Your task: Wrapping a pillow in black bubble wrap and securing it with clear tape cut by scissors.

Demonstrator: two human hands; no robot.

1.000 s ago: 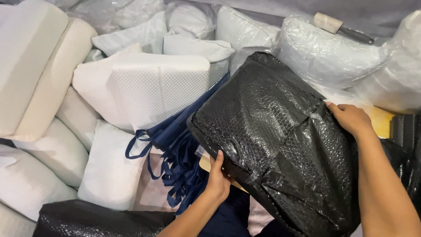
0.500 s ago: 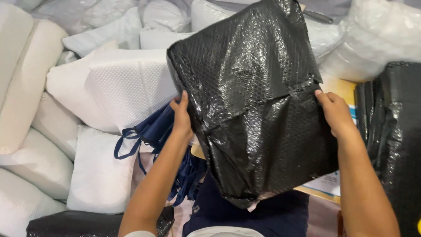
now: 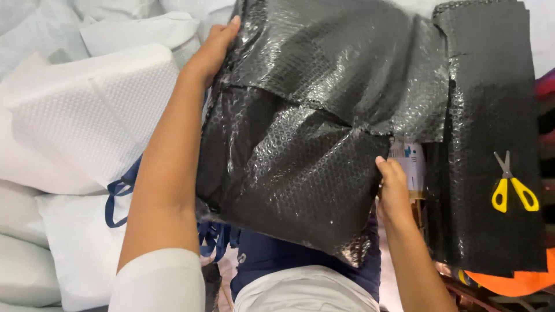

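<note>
Firstly, at the far left white foam-wrapped cushions are stacked, with navy bag handles below them. Next, the left hand is clasped on the upper left corner of a black bubble-wrap parcel, which is held up in front of the body. Its long axis is tilted from upper left to lower right. The right hand is closed on the lower right edge. Beside it a black bubble-wrap sheet is laid, and yellow scissors are rested on it.
</note>
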